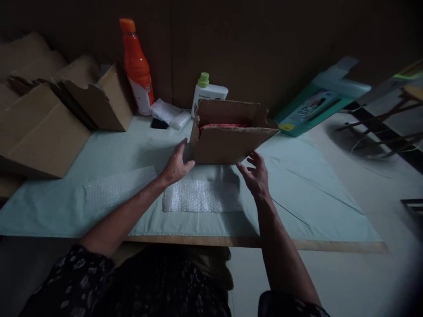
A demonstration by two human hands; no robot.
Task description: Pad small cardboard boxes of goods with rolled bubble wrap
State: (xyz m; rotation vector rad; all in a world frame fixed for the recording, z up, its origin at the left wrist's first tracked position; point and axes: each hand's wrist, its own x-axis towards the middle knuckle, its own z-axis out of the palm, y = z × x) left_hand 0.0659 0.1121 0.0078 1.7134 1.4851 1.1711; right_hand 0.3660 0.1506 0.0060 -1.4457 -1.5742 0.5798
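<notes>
An open-topped brown cardboard box (228,147) is in front of me, with something red (223,125) showing inside it. My left hand (175,166) is by the box's lower left corner, thumb and fingers apart. At the lower right corner, my right hand (255,174) has its fingers slightly bent and spread, close to the cardboard. Whether the fingertips touch the box is hard to tell. A sheet of bubble wrap (201,196) lies flat on the cloth between my forearms. To its left lies another bubble wrap piece (119,185).
Cardboard boxes (42,123) stand at the left. Behind are an orange bottle (137,66), a white bottle with green cap (209,91), small wrapped bundles (168,112) and a dark flat object (159,123). A teal jug (317,103) stands right on the cloth-covered table (297,176).
</notes>
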